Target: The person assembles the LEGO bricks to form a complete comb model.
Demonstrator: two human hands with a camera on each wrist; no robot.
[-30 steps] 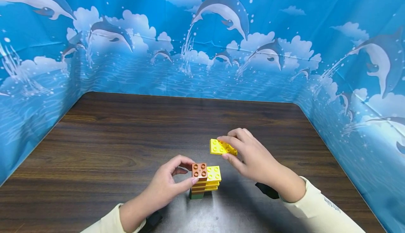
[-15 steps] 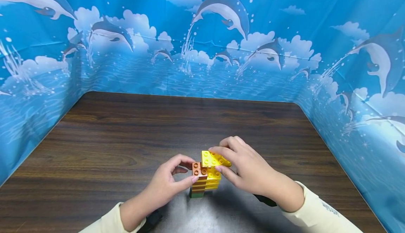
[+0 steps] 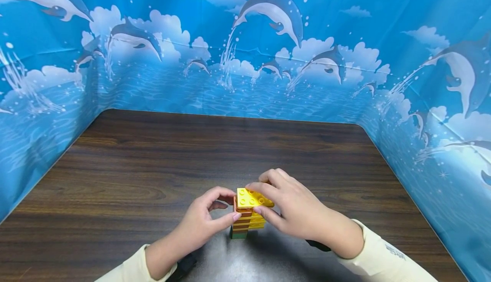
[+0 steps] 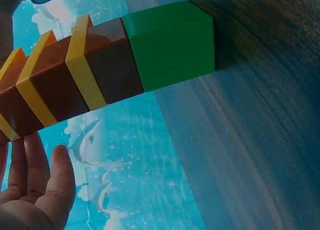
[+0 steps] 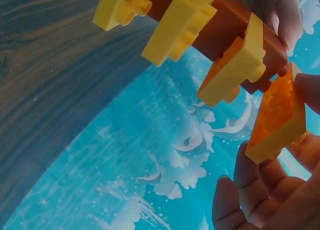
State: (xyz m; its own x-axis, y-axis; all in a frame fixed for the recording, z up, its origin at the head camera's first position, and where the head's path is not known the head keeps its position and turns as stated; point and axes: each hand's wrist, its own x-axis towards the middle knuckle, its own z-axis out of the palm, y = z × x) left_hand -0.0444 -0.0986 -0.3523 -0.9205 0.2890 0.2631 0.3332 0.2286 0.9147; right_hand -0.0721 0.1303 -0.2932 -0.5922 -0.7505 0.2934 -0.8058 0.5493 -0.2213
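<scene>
A tower of toy building bricks (image 3: 241,221) stands on the table, a green block (image 4: 170,47) at its foot. Above that, brown bricks (image 4: 59,76) alternate with thin yellow bricks (image 5: 182,27), which jut out on the right side. My left hand (image 3: 199,219) holds the tower near its top between thumb and fingers. With thumb and fingers my right hand (image 3: 293,207) pinches another thin yellow brick (image 3: 246,197), studs up in the head view. In the right wrist view this brick's hollow underside (image 5: 277,107) faces the top brown brick's studs (image 5: 265,84), right at them and slightly tilted.
The dark wood-grain table (image 3: 153,154) spreads out around the tower. A blue curtain (image 3: 165,82) printed with dolphins rises along its back and both sides.
My right hand has brought the yellow brick left and towards me, from beside the tower to over its top brown brick. My left hand keeps its hold on the tower.
</scene>
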